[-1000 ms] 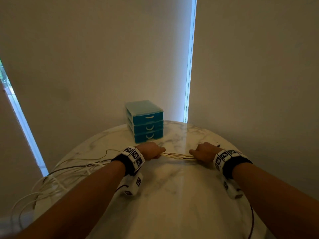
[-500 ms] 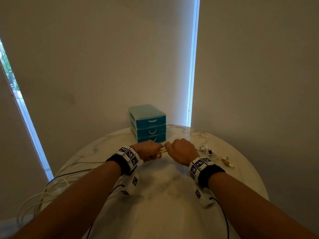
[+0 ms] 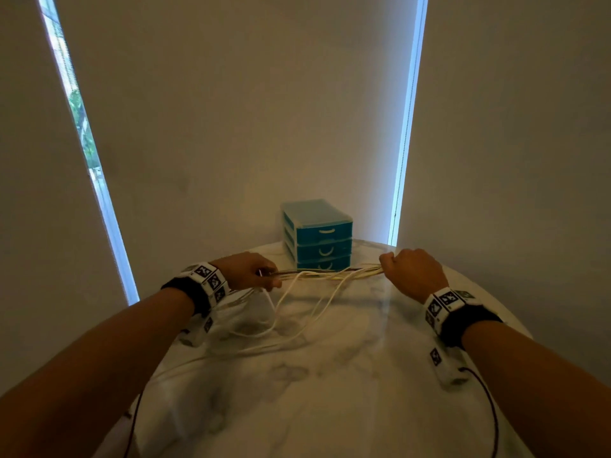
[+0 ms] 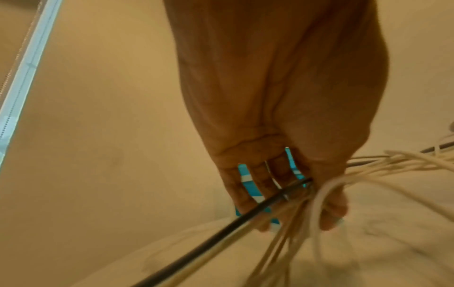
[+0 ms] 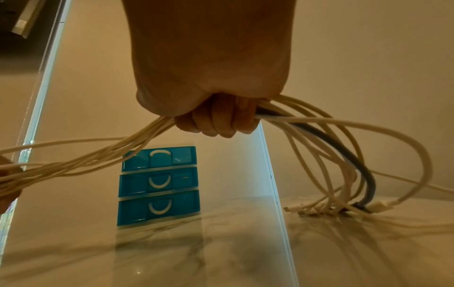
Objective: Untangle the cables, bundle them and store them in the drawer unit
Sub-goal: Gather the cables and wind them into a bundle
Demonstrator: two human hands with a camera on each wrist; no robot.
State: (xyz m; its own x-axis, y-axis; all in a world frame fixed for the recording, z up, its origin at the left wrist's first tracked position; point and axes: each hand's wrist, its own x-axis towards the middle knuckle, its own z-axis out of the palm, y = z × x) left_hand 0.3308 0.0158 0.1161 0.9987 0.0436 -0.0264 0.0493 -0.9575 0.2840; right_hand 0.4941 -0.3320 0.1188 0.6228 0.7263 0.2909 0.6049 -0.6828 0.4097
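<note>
Several white cables and a dark one [image 3: 325,275] stretch between my two hands above the round marble table [image 3: 330,391]. My left hand [image 3: 254,272] pinches the cables [image 4: 304,196] between thumb and fingers, and loose loops [image 3: 291,320] sag from it to the tabletop. My right hand [image 3: 408,269] is a fist closed round the bundle [image 5: 147,132]; the cable ends with plugs [image 5: 343,209] hang past it onto the table. The blue three-drawer unit [image 3: 319,234] [image 5: 158,185] stands at the table's far edge, behind the cables, all drawers closed.
Pale roller blinds [image 3: 231,110] hang behind the table, with bright window gaps [image 3: 406,127] left and right. Black wrist-camera leads [image 3: 489,408] trail over the near tabletop. The table edge [image 3: 496,309] curves close to my right wrist.
My hands were together at the middle; now they are spread wide and lifted, drawing the cables out between them. Loose loops have slid from the table's left edge to its middle.
</note>
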